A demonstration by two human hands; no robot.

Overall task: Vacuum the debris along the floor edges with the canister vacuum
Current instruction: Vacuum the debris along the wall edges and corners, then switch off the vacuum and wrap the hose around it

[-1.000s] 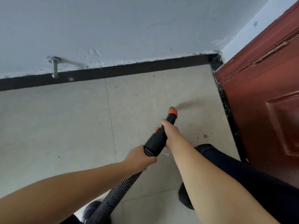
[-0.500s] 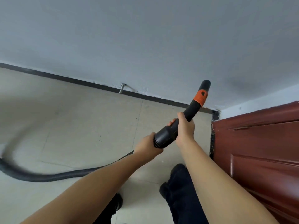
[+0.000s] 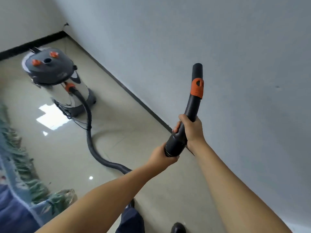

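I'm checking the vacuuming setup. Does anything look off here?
Yes: the hose handle, gripped by the left hand and right hand, points up at the wall, off the floor edge. No floor nozzle is attached.

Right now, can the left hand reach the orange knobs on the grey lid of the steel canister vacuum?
Probably not: the left hand grips the black hose handle, and the canister vacuum stands far across the floor.

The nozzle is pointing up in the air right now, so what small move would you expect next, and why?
Probably tip the nozzle down toward the dark baseboard. Both hands grip the handle, the right hand higher and the left hand at the hose end, yet the open tip is raised against the wall, well off the floor edge where debris would lie.
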